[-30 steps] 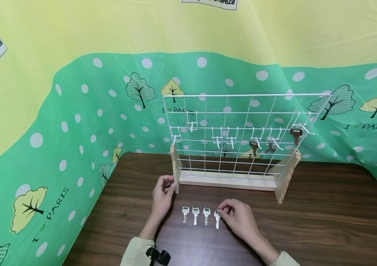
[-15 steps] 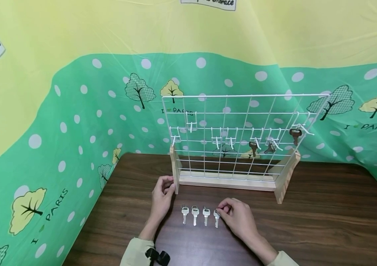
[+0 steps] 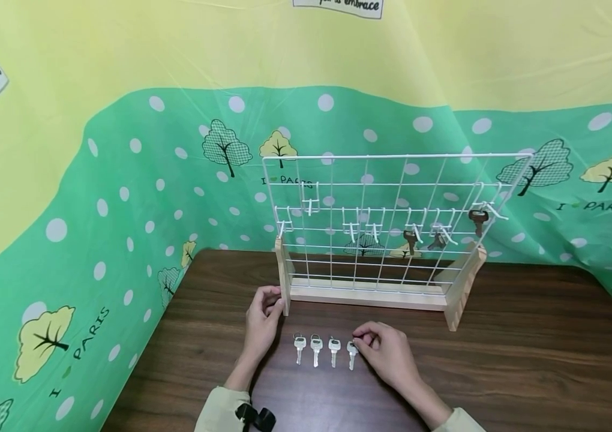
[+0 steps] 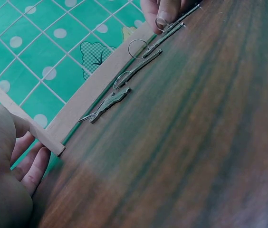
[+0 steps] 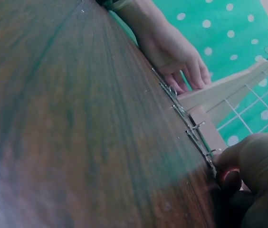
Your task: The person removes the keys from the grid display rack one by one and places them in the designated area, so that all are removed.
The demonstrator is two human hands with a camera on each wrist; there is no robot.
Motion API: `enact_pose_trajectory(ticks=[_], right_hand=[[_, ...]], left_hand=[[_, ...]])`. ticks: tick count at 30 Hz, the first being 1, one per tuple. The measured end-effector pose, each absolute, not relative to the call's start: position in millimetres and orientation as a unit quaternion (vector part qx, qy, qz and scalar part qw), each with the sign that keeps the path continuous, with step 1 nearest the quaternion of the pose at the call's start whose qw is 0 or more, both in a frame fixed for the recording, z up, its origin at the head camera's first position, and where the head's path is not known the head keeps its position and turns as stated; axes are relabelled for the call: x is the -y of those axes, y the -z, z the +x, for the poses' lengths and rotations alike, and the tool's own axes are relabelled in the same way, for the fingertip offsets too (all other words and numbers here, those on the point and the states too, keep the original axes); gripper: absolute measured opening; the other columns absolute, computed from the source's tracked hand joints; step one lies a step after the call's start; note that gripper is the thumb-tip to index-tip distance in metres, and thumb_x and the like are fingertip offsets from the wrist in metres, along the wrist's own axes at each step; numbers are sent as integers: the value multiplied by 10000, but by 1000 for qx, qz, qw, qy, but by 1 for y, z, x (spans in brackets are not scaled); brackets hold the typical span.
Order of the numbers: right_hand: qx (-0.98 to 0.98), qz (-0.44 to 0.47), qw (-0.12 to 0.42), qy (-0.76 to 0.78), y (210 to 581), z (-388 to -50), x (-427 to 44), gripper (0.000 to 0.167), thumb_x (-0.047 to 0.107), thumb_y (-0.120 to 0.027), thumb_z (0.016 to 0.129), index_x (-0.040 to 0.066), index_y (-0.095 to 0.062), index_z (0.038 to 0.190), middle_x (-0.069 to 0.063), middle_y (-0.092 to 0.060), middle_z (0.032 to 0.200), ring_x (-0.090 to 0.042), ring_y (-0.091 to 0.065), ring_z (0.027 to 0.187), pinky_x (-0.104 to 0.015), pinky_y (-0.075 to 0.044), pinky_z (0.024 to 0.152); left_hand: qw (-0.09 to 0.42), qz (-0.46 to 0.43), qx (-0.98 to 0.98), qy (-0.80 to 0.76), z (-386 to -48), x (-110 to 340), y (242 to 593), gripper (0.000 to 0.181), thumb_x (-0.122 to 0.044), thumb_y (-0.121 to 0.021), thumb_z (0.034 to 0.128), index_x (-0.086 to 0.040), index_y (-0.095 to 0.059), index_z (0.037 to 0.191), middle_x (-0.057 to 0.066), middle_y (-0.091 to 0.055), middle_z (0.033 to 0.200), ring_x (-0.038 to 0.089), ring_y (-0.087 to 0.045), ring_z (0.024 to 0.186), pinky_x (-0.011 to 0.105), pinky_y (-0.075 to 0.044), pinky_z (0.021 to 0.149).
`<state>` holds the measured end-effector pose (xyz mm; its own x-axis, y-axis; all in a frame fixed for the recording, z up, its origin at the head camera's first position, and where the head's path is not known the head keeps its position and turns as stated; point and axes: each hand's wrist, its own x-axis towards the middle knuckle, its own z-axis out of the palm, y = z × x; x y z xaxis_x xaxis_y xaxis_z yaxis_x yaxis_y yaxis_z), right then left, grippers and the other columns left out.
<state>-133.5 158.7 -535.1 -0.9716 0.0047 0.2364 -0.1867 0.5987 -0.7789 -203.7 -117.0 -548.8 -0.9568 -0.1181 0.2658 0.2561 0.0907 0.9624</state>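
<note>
Several silver keys with rings lie in a row on the brown table, in front of a white wire-grid rack (image 3: 368, 293) on a wooden stand. My right hand (image 3: 388, 355) pinches the rightmost key (image 3: 351, 359) near its ring, the key's blade pointing toward me. Beside it are the leftmost key (image 3: 299, 350) and two more. My left hand (image 3: 260, 325) holds the stand's left wooden upright (image 4: 41, 135), thumb in front and fingers behind it in the left wrist view. The right fingertips partly hide the pinched key in the right wrist view.
White hooks (image 3: 374, 229) hang on the grid. Dark keys hang from hooks toward the right, one (image 3: 479, 221) highest. The stand's right upright (image 3: 465, 288) rests on the table (image 3: 543, 336). A patterned green and yellow cloth (image 3: 122, 240) surrounds the table's back and left.
</note>
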Motion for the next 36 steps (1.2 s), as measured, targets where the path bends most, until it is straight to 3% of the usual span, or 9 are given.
enact_pose_trajectory(ticks=[12,23,36], right_hand=[[880,47,111,-460,537,-134,-160,244,-68,-865,876,167,-815,918,104,-650,768,0,-498,597,-206,-438,558],[867,53,134,-477,538,-134,-162,233,-84,-836,900,147,-816,925,102,-650,763,9,-487,591,-205,-426,542],[857,29,127,-499,534,-135,-163,210,-70,-818,924,139,-826,943,77,-662,769,-7,-496,594,-205,-426,550]], left_hand=[[151,-57,726,669,-203,118,552,196,82,-699,1034,78,-654,1225,232,-735,1239,257,-718,1152,199,-570,925],[151,-61,725,669,-203,118,552,193,72,-699,1039,70,-653,1227,236,-731,1252,325,-714,1183,224,-577,938],[149,-59,725,670,-204,117,552,198,57,-707,1041,74,-652,1231,225,-732,1250,243,-705,1172,209,-571,934]])
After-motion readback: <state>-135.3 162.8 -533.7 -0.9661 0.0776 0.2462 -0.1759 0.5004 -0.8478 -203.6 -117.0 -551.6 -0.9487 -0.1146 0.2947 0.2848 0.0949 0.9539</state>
